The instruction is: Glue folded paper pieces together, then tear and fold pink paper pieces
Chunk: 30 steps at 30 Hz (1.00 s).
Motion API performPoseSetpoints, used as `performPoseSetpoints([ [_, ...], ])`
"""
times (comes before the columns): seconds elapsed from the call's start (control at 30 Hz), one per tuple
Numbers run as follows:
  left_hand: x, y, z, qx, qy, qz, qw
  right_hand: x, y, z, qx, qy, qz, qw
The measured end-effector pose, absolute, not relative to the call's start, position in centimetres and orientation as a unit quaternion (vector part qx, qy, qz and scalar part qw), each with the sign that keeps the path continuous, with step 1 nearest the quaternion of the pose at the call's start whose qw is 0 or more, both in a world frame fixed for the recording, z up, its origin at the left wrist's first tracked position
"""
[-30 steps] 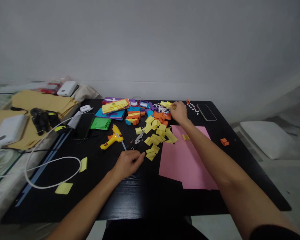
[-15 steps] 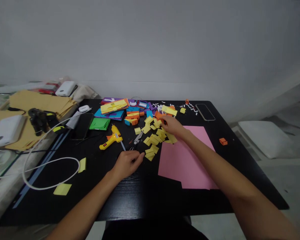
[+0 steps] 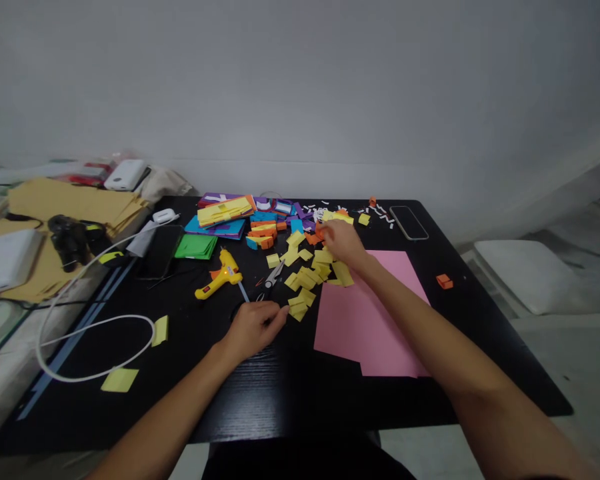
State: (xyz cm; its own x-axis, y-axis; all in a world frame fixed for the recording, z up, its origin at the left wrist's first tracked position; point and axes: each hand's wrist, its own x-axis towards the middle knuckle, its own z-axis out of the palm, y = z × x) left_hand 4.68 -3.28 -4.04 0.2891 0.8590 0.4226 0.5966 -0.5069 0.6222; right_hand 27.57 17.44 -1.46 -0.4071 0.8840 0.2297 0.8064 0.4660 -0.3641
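Touching orange papers (image 3: 313, 239), right hand (image 3: 345, 243), yellow slips (image 3: 309, 276)

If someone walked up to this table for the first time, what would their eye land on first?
Probably the scatter of yellow paper pieces in the middle of the black table, with the right hand at the orange pieces along its far side. Next would likely come the large pink sheets, right of the scatter, and the yellow glue gun, left of it and beyond the left hand.
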Motion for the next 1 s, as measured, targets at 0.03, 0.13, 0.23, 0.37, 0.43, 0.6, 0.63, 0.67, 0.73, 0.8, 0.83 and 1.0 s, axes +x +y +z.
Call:
performPoseSetpoints([
  [0.03, 4.7, -3.3, -4.0, 0.784, 0.463, 0.374, 0.177, 26.4, 17.5, -1.2, -0.484, -0.850, 0.098, 0.185],
  [0.13, 4.6, -3.3, -4.0, 0.782, 0.465, 0.377, 0.176, 23.3, 17.8, -0.7, -0.463, -0.875, 0.083, 0.119],
  [0.23, 4.5, -3.3, -4.0, 0.778, 0.470, 0.381, 0.170, 21.2, 18.0, -0.8, -0.490, -0.868, 0.055, 0.054],
  [0.37, 4.5, -3.3, -3.9, 0.781, 0.469, 0.381, 0.159, 20.6, 18.2, -1.1, -0.498, -0.866, 0.042, 0.014],
  [0.43, 4.5, -3.4, -3.8, 0.785, 0.466, 0.375, 0.158, 20.9, 18.4, -1.1, -0.516, -0.855, 0.044, 0.043],
  [0.6, 4.6, -3.5, -3.7, 0.782, 0.469, 0.375, 0.164, 22.6, 19.3, -0.8, -0.540, -0.797, 0.125, 0.238],
  [0.63, 4.6, -3.5, -3.8, 0.782, 0.469, 0.376, 0.165, 23.0, 19.7, -0.8, -0.538, -0.775, 0.150, 0.297],
  [0.67, 4.6, -3.4, -3.8, 0.782, 0.469, 0.377, 0.166, 23.4, 20.1, -0.8, -0.535, -0.745, 0.179, 0.355],
  [0.73, 4.6, -3.4, -3.8, 0.782, 0.468, 0.377, 0.167, 24.1, 20.9, -0.8, -0.528, -0.674, 0.250, 0.453],
  [0.8, 4.6, -3.4, -3.8, 0.781, 0.468, 0.376, 0.170, 24.5, 21.4, -0.8, -0.520, -0.600, 0.324, 0.515],
  [0.83, 4.6, -3.4, -3.8, 0.781, 0.469, 0.374, 0.171, 24.7, 21.5, -0.8, -0.517, -0.565, 0.358, 0.535],
  [1.0, 4.6, -3.3, -3.8, 0.784, 0.467, 0.372, 0.173, 24.8, 20.3, -0.3, -0.475, -0.488, 0.483, 0.551],
])
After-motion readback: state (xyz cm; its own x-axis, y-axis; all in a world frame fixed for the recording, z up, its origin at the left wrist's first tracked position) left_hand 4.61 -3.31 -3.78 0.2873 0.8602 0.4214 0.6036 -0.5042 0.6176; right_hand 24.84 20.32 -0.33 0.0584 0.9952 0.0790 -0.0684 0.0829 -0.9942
